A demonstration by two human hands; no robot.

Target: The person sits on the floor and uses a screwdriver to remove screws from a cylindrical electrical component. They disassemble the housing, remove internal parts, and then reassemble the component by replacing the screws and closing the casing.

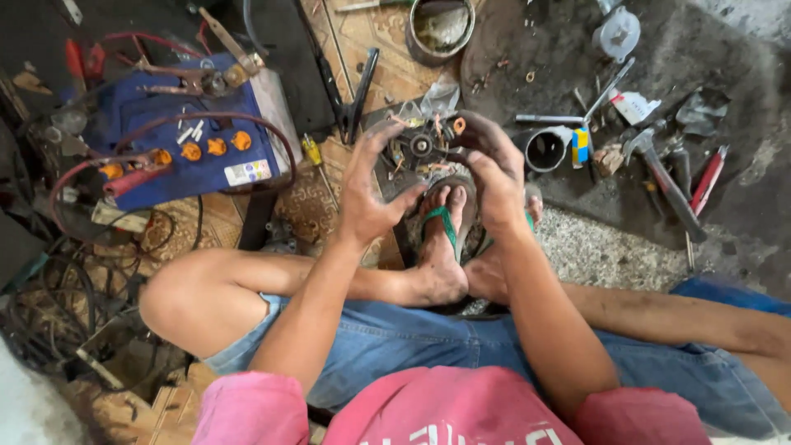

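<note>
I hold the round motor part (424, 148) on the floor just past my feet (445, 247), braced steady there. My left hand (368, 194) cups its side, fingers spread; my right hand (494, 177) curls over its rim, seemingly pinching. A hammer (659, 169) lies well right.

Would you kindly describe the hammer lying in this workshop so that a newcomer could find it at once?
Start at the dark grey mat covering the floor on the right. Near its middle, right of the short black pipe section, lies the steel-headed claw hammer. Its dark handle slants down to the right, alongside a red-handled tool; only the hammer has that broad metal head.
</note>
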